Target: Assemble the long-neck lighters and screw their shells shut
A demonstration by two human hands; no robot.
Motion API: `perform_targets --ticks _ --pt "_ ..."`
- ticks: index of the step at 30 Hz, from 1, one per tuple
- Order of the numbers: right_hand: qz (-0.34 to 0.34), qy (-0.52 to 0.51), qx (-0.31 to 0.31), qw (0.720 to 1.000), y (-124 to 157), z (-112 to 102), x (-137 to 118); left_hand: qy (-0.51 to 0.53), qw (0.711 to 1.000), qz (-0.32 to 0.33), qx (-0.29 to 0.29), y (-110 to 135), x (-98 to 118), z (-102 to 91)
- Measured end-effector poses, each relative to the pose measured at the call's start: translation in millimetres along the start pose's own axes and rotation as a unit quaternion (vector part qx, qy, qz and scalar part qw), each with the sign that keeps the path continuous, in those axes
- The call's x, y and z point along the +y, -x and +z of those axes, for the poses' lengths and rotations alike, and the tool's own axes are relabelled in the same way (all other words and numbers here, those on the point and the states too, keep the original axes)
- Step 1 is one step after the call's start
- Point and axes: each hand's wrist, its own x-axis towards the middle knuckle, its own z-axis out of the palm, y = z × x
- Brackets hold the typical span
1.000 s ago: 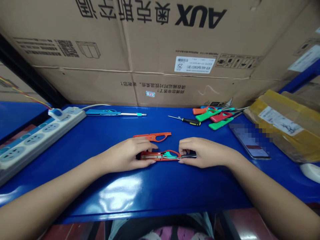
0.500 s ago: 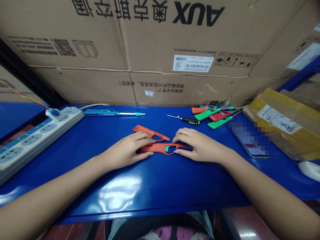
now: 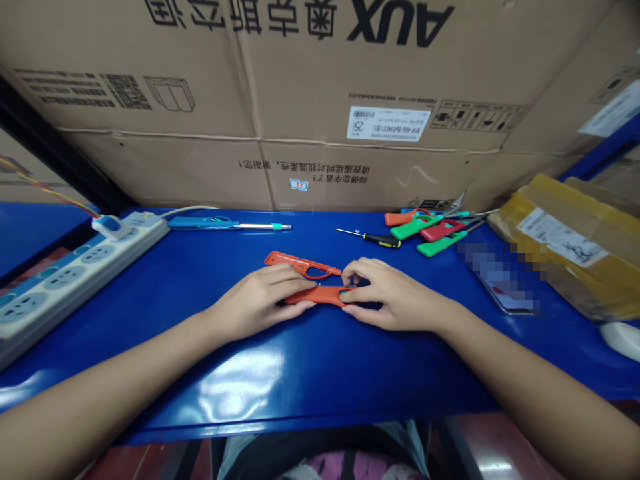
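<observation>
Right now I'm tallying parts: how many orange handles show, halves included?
3: handle between left hand and right hand; half-shell beyond; orange lighter in the far pile. Others may be hidden.

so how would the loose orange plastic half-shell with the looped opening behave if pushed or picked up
The loose orange plastic half-shell is probably light, since it looks thin. Its slim, elongated shape may flex slightly if squeezed. Pushed, it would likely slide rather than roll, as it lies flat on the glossy blue tabletop.

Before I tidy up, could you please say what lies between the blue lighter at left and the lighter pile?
In the head view, a screwdriver lies between them, nearer the lighter pile.
</observation>
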Motion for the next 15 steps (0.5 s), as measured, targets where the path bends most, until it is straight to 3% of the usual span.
perform_targets --ticks 4,9,15 --pt "0.024 -0.029 0.047 0.998 0.8 -3.5 4.2 0.049 0.999 -0.004 -0.018 1.2 2.8 -2.8" --pt "0.063 -0.028 -0.011 0.998 3.7 -11.2 6.3 0.097 0.994 0.022 -0.042 -0.9 4.7 -2.8" --pt "0.039 -0.051 -0.044 0.997 3.9 -13.0 3.3 0.099 0.992 0.045 -0.067 -3.9 8.3 -7.4"
